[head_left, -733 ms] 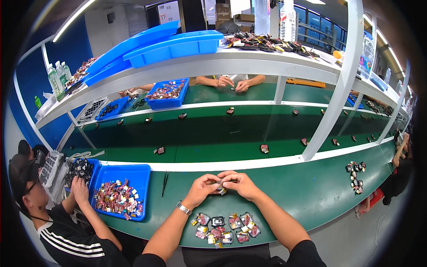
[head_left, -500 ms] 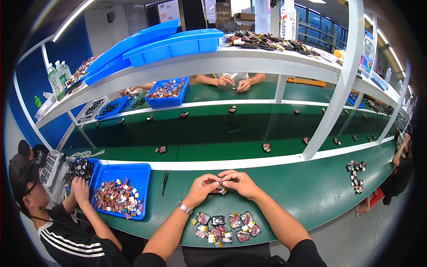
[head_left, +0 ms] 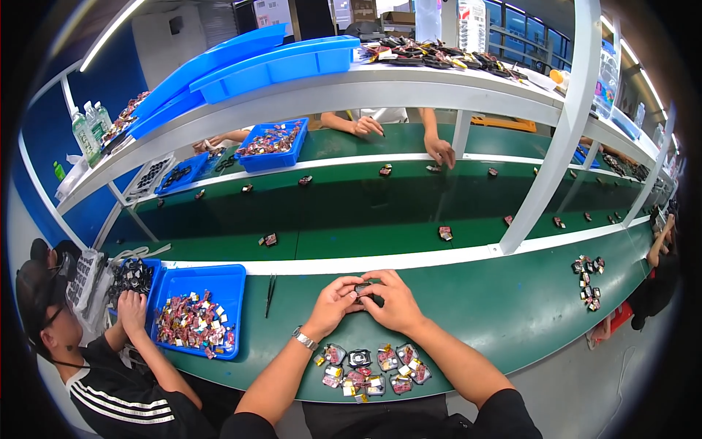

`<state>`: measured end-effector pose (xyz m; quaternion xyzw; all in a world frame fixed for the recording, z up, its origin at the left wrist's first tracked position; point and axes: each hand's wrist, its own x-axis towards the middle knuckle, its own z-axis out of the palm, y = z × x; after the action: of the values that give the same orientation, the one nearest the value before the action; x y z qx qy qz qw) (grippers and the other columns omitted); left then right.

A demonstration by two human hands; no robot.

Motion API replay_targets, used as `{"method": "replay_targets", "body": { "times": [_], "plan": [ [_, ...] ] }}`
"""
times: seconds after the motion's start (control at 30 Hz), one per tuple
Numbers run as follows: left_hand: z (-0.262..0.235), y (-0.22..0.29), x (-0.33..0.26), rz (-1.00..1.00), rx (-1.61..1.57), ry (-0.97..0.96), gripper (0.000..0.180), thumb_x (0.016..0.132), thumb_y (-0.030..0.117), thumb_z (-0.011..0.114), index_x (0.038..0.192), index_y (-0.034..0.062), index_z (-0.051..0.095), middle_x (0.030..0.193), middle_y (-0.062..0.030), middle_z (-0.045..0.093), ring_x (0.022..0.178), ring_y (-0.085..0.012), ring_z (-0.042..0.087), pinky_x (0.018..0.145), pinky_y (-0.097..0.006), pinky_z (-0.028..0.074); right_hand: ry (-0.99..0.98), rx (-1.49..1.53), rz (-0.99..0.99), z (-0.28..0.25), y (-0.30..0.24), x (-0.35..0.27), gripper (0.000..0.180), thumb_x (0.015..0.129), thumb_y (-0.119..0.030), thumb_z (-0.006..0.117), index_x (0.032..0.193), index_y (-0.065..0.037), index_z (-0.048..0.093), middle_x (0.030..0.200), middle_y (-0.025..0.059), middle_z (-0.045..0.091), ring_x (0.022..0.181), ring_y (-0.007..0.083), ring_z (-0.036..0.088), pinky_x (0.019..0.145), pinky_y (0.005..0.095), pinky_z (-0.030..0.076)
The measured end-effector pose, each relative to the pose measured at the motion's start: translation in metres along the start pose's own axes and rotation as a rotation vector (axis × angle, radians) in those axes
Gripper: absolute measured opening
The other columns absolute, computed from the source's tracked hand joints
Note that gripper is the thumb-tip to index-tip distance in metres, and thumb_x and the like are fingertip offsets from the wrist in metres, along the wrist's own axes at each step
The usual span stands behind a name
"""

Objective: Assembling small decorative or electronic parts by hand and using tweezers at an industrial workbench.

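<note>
Both my hands meet above the green bench. Between my fingertips is a small black housing (head_left: 371, 298), partly hidden by the fingers. My left hand (head_left: 330, 307) pinches its left side, with a metal-band watch on that wrist. My right hand (head_left: 395, 303) has its thumb and fingers closed round the other side. Nearer to me, between my forearms, lies a group of several small assemblies (head_left: 401, 383) in dark frames, with red wires and white and yellow pieces. Among them is a black frame (head_left: 359, 358) without red wires showing.
Black tweezers (head_left: 270, 295) lie left of my hands, beside a blue tray (head_left: 240, 293) of wired parts. A co-worker (head_left: 117, 366) sits at the left. Beyond a white rail runs a green belt (head_left: 365, 234) with scattered assemblies. Another person's hand (head_left: 439, 151) reaches onto it. A white post (head_left: 552, 139) stands right.
The piece in my hands now shows its black side, where a white and yellow part showed before. My right hand has shifted slightly. The person opposite has moved one hand to the belt.
</note>
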<state>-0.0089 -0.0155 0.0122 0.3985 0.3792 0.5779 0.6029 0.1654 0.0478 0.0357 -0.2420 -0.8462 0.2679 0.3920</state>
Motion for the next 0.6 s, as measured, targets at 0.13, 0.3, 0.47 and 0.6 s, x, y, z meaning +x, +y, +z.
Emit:
{"method": "replay_targets", "body": {
  "times": [0.13,0.3,0.47,0.6],
  "plan": [
    [-0.003,-0.003,0.0,-0.025,-0.115,-0.037,0.029,0.098,0.008,0.051,0.126,0.0013,0.048,0.116,-0.0104,0.062,0.108,-0.0189,0.061,0.093,-0.036,0.053,0.034,0.037,0.008,0.002,-0.002,-0.002,0.012,0.078,-0.008,0.069,0.09,-0.006,0.071,0.115,0.0084,0.061,0.109,0.0271,0.056,0.089,0.0358,0.049],
    [-0.008,-0.006,0.001,-0.017,-0.098,-0.038,0.027,0.099,0.009,0.05,0.125,0.0016,0.049,0.115,-0.0094,0.062,0.106,-0.0173,0.062,0.091,-0.034,0.054,0.039,0.034,0.013,0.003,-0.001,-0.001,0.013,0.077,-0.007,0.07,0.09,-0.007,0.071,0.114,0.0085,0.062,0.109,0.0271,0.056,0.089,0.0356,0.05],
    [-0.008,-0.007,0.002,-0.019,-0.114,-0.024,0.024,0.098,0.009,0.052,0.121,0.0019,0.05,0.114,-0.0109,0.062,0.106,-0.0193,0.062,0.093,-0.037,0.054,0.084,0.063,0.045,0.008,-0.003,-0.005,0.014,0.077,-0.007,0.07,0.09,-0.008,0.072,0.114,0.0081,0.062,0.11,0.0271,0.056,0.091,0.0362,0.05],
    [-0.009,-0.009,0.003,-0.013,-0.12,-0.025,0.024,0.098,0.008,0.053,0.12,0.0019,0.051,0.114,-0.0112,0.063,0.107,-0.0192,0.062,0.093,-0.037,0.054,0.1,0.069,0.065,0.012,0.001,-0.007,0.015,0.077,-0.008,0.07,0.091,-0.008,0.073,0.116,0.0073,0.064,0.109,0.0272,0.057,0.092,0.037,0.049]
  ]
}}
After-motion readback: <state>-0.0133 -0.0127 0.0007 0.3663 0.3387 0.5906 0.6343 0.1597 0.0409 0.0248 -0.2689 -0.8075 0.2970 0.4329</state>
